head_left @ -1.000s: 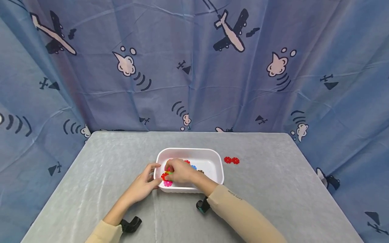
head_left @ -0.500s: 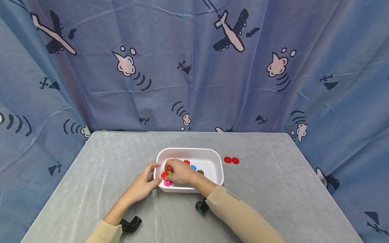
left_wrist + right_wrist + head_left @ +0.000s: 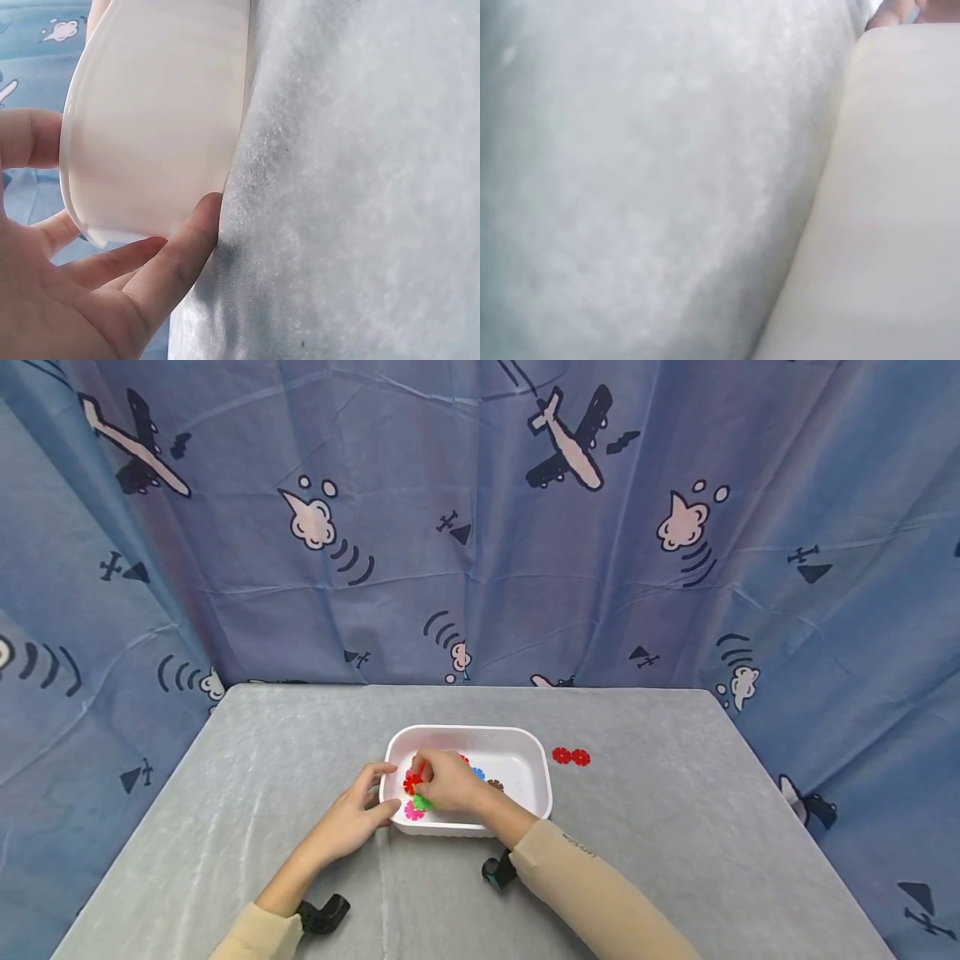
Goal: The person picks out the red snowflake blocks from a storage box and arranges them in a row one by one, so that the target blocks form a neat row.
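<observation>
A white plastic tray (image 3: 517, 777) stands mid-table with several small notched snowflake discs in it. My left hand (image 3: 351, 818) holds the tray's left end. In the left wrist view its thumb (image 3: 34, 139) lies at the rim and other fingers rest against the outer wall. My right hand (image 3: 453, 783) reaches into the tray's left part, with a red snowflake disc (image 3: 412, 783) at its curled fingertips; the exact contact is partly hidden. A green disc (image 3: 423, 802) and a pink disc (image 3: 414, 811) lie just below those fingers.
Two red discs (image 3: 572, 757) lie side by side on the grey cloth-covered table (image 3: 660, 827), right of the tray. Inside the tray, a blue disc (image 3: 478, 773) and a brown disc (image 3: 495, 785) sit right of the hand. A blue patterned curtain (image 3: 480, 568) surrounds the table.
The red disc at my right fingertips has shifted slightly up and right, and more of the green disc shows. My left hand stays in place on the tray.
</observation>
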Demonstrator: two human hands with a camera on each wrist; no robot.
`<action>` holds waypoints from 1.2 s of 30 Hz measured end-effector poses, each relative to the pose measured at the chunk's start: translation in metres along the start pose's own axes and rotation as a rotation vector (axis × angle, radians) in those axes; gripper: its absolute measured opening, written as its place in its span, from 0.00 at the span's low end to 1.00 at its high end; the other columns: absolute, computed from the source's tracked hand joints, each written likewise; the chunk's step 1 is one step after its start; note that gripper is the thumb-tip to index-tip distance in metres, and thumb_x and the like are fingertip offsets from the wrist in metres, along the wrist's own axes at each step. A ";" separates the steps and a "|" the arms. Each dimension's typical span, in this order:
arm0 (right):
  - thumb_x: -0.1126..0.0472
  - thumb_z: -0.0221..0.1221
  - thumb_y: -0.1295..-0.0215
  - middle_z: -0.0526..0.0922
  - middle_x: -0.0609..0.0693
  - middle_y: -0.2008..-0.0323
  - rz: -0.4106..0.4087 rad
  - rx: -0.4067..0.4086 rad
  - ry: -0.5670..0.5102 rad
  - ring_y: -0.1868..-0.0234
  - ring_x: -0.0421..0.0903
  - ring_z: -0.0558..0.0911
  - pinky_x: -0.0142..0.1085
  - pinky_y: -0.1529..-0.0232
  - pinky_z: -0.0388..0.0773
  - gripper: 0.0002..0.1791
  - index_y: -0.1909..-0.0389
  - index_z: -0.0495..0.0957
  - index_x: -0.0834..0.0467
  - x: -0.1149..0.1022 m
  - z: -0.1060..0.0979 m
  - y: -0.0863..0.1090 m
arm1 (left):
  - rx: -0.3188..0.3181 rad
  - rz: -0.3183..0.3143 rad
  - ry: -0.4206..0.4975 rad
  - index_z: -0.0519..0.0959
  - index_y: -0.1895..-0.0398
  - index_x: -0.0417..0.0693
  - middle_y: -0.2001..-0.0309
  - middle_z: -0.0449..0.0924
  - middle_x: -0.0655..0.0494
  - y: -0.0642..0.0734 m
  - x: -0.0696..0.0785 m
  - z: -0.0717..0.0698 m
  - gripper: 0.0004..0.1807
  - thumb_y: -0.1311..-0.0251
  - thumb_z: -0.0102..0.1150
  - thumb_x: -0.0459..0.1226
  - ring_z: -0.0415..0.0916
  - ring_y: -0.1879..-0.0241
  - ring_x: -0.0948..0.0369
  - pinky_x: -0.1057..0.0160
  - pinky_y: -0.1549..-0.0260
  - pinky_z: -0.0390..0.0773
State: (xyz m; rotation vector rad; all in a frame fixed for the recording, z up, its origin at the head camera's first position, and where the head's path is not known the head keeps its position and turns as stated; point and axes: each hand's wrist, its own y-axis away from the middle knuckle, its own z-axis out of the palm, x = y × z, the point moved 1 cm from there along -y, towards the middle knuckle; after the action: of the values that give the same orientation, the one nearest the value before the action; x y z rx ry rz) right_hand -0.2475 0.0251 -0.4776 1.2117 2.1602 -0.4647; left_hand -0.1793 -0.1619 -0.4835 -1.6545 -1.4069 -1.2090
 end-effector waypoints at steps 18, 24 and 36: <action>0.67 0.69 0.39 0.78 0.48 0.74 0.021 0.037 -0.131 0.73 0.43 0.75 0.30 0.73 0.75 0.09 0.60 0.78 0.59 0.000 -0.045 0.023 | 0.011 -0.009 -0.025 0.64 0.30 0.47 0.29 0.64 0.36 0.000 0.002 0.000 0.28 0.31 0.59 0.36 0.80 0.44 0.49 0.57 0.57 0.87; 0.65 0.69 0.38 0.79 0.46 0.72 0.025 0.061 -0.117 0.72 0.43 0.77 0.32 0.74 0.77 0.10 0.59 0.80 0.59 0.005 -0.068 0.040 | 0.009 -0.001 -0.028 0.64 0.29 0.46 0.30 0.65 0.36 0.001 0.003 0.000 0.28 0.31 0.59 0.35 0.80 0.45 0.50 0.58 0.58 0.87; 0.68 0.68 0.39 0.79 0.46 0.73 -0.014 0.182 -0.141 0.71 0.44 0.76 0.34 0.69 0.76 0.09 0.60 0.80 0.57 0.040 -0.111 0.083 | 0.015 -0.009 -0.032 0.65 0.30 0.48 0.30 0.65 0.37 0.000 0.002 0.000 0.27 0.30 0.59 0.36 0.79 0.44 0.49 0.58 0.57 0.86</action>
State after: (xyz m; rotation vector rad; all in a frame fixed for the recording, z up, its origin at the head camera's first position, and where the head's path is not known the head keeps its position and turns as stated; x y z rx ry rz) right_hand -0.2296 0.1567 -0.4209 1.2210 2.0424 -0.7442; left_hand -0.1796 -0.1612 -0.4821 -1.6660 -1.4408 -1.1794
